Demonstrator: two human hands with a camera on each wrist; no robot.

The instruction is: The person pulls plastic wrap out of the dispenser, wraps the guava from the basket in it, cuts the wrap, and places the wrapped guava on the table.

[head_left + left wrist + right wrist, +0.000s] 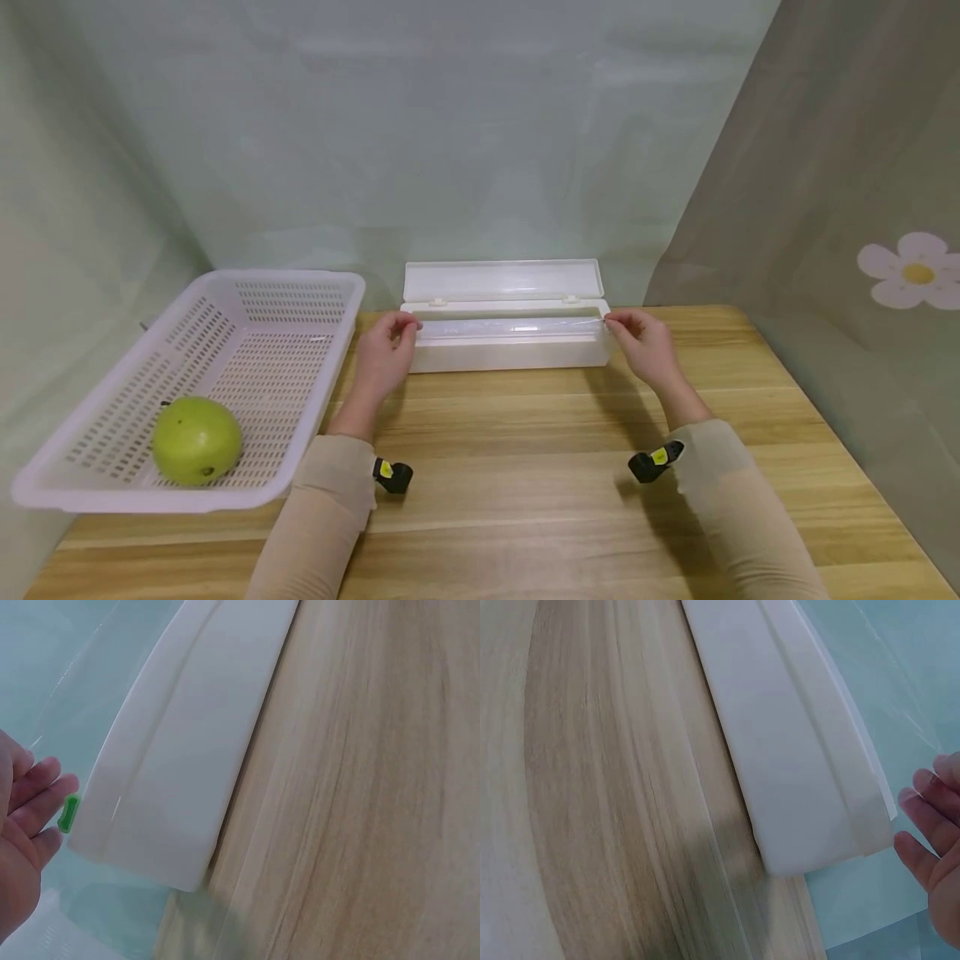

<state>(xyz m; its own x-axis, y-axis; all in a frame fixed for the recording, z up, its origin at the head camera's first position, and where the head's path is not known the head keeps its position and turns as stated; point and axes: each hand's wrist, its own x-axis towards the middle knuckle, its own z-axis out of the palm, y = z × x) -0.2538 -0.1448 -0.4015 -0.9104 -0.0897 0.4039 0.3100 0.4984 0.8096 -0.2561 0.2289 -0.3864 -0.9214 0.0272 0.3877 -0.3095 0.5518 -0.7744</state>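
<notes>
While the left hand (pixel 381 357) and right hand (pixel 647 348) pinch clear film (pixel 510 326), a box (pixel 510 357) sits between.

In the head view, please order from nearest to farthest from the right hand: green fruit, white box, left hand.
1. White box, beside the right hand
2. Left hand, at the box's left end
3. Green fruit, leftmost, in the basket

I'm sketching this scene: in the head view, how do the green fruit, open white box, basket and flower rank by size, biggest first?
1. Basket
2. Open white box
3. Green fruit and flower: too alike to rank.
</notes>
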